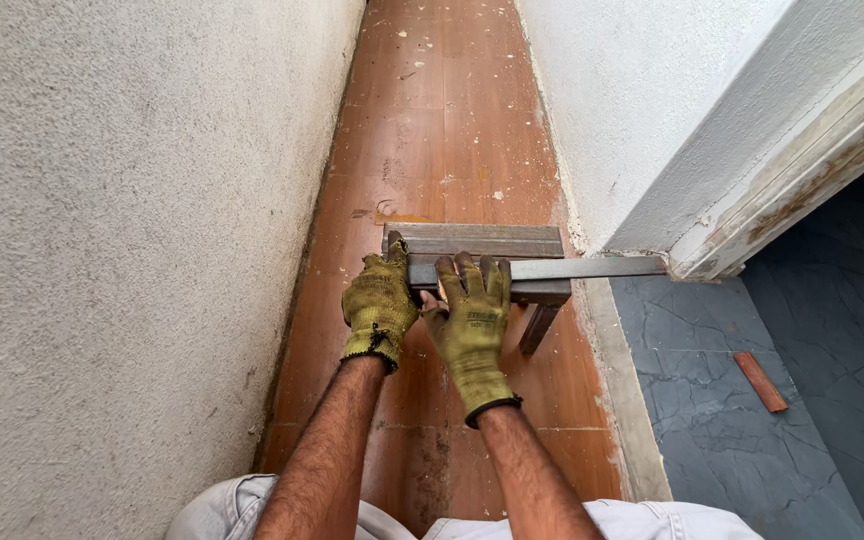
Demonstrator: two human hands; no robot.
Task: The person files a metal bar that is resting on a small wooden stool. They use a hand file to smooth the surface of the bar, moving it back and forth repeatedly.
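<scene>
- Both hands wear yellow-green knit gloves. The left hand [380, 305] is curled closed over the left end of a long grey metal bar [552, 268], thumb tucked under; the right hand [470, 318] lies just beside it, fingers folded over the top edge of the bar and pressing it down. So each grip is closed on the bar.
- The bar lies across the near edge of a small grey metal stool [482, 242], which stands on the brown tiled floor [432, 150]. Its far end runs right of the stool and touches the foot of the white door frame [712, 262].
- My worry: all the holding is at the left end of the bar, with a long unsupported stretch right of the stool. A push could make that end skid along the frame or swing down, I'd judge.
- The stool looks light and the floor is dusty with plaster flecks, so the stool itself might slide or tip under a hard lean.
- Fingers sit over the stool's edge; a slip of the bar could pinch them.
- The rough plaster wall [122, 250] left of the stool stands close, leaving little elbow room.
- Right of the stool, past the pale threshold strip [624, 400], a small reddish tile offcut [760, 381] lies on the grey floor, well apart from the hands.
</scene>
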